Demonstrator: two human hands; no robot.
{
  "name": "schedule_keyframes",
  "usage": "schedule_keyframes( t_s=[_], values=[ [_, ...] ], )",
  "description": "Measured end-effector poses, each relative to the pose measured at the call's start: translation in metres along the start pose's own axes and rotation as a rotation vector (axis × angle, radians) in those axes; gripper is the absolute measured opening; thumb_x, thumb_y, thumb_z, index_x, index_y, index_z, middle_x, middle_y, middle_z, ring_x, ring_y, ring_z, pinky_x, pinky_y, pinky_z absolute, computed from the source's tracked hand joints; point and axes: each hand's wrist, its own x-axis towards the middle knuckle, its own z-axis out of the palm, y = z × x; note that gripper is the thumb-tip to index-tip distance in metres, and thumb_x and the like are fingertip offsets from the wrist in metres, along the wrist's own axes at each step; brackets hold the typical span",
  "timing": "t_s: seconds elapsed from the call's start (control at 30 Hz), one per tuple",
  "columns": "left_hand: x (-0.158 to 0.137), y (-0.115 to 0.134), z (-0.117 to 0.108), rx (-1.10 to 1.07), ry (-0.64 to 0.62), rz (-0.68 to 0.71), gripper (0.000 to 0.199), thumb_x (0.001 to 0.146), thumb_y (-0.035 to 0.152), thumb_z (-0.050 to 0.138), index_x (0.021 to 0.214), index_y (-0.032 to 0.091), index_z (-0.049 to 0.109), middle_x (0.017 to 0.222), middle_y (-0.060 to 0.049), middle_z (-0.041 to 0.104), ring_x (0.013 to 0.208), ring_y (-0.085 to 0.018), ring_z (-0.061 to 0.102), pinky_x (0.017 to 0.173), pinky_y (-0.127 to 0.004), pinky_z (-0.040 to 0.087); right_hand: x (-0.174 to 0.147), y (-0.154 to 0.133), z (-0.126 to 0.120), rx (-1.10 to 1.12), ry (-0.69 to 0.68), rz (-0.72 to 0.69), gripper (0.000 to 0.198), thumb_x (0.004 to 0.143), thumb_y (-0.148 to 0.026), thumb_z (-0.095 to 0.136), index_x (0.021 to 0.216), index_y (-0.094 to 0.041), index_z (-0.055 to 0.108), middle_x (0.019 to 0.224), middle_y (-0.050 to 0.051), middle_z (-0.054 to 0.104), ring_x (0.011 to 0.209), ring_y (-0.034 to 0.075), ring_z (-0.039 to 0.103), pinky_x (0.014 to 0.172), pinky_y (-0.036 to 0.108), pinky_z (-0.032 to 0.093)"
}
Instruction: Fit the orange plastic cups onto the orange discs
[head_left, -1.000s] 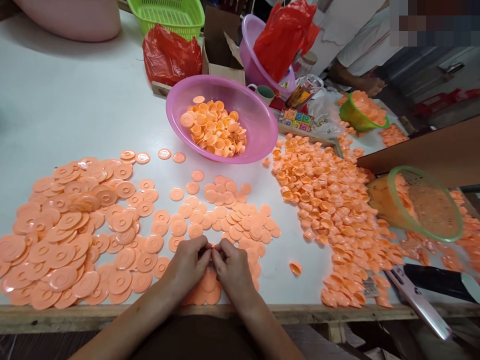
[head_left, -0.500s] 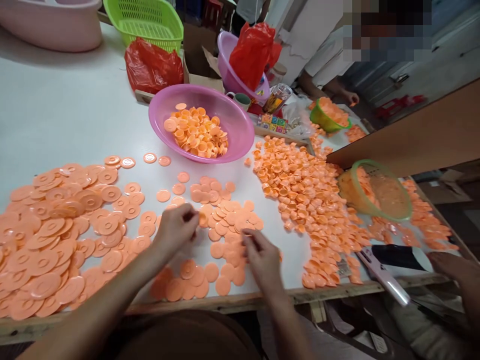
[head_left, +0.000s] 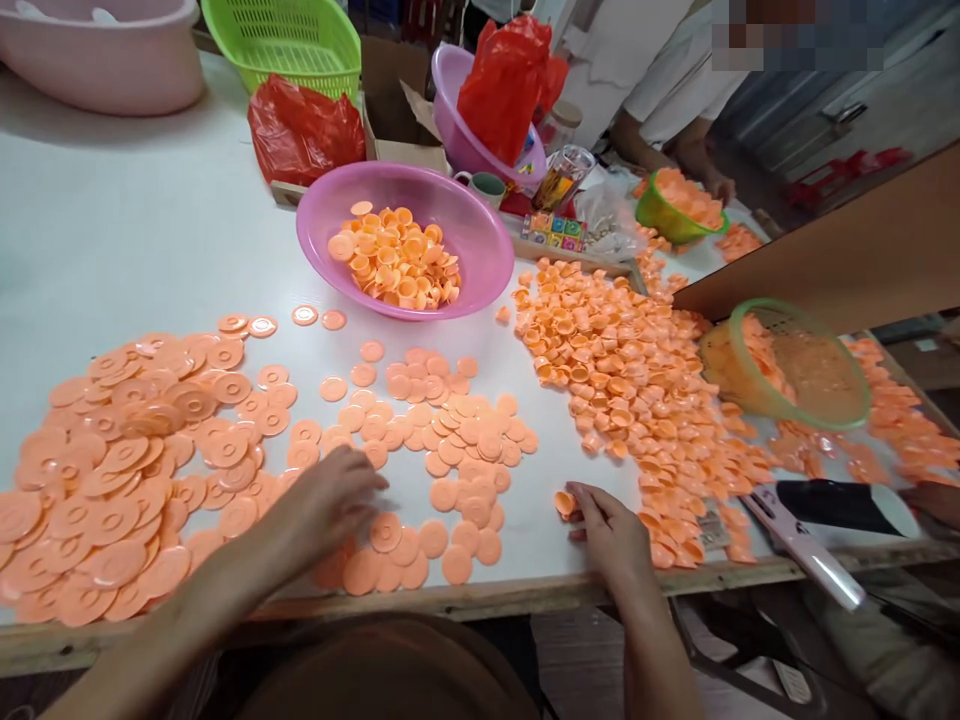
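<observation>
My right hand (head_left: 615, 535) pinches a small orange plastic cup (head_left: 565, 504) between thumb and fingers, just above the table near its front edge. My left hand (head_left: 341, 497) hovers over flat orange discs, its fingers loosely stretched and apart, with nothing seen in them; its palm side is hidden. Small smooth discs (head_left: 480, 430) lie scattered between the two hands. To the left spreads a heap of larger ringed discs (head_left: 127, 500). On the right is a pile of small orange cups (head_left: 615, 350).
A pink basin (head_left: 315, 235) holding assembled orange pieces stands behind the discs. Beyond it are a red plastic bag (head_left: 304, 130), a green basket (head_left: 289, 50) and a mug (head_left: 486, 188). A tipped green basket (head_left: 787, 365) and a handheld pink-white device (head_left: 806, 550) lie right. Co-workers' hands show at right.
My right hand has moved right, off the small discs, and now shows a cup in its fingers. My left hand has drawn back slightly left and down, and its fingers have loosened.
</observation>
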Motion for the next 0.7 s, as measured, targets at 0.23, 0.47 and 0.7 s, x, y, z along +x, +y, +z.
schedule_keyframes(
  t_s=[0.23,0.47,0.7],
  values=[
    [-0.009,-0.022,0.046,0.288,0.121,0.060,0.016,0.090,0.024,0.057,0.096,0.026,0.071,0.092,-0.005,0.065,0.085,-0.022,0.057,0.071,-0.034,0.038,-0.008,-0.004,0.000,0.112,-0.058,-0.055,0.053,0.062,-0.055,0.072,0.094,-0.014,0.074,0.086,0.012,0.073,0.064,0.022,0.067,0.057,0.036,0.058],
    [-0.006,-0.020,0.039,0.348,0.180,-0.023,0.020,0.086,0.026,0.063,0.105,0.025,0.069,0.100,-0.006,0.066,0.092,-0.025,0.057,0.074,-0.036,0.036,-0.034,-0.049,0.029,0.235,-0.125,-0.188,0.026,0.070,-0.038,0.069,0.083,-0.017,0.075,0.073,0.004,0.068,0.052,0.015,0.061,0.053,0.028,0.052],
    [-0.010,-0.013,0.047,0.238,0.227,-0.113,0.018,0.087,0.022,0.063,0.105,0.022,0.068,0.095,-0.005,0.067,0.092,-0.023,0.056,0.077,-0.037,0.036,-0.072,-0.120,0.129,0.241,-0.483,-0.315,0.009,0.077,-0.025,0.059,0.070,-0.020,0.060,0.051,-0.005,0.056,0.043,0.011,0.051,0.044,0.021,0.040]
  ],
)
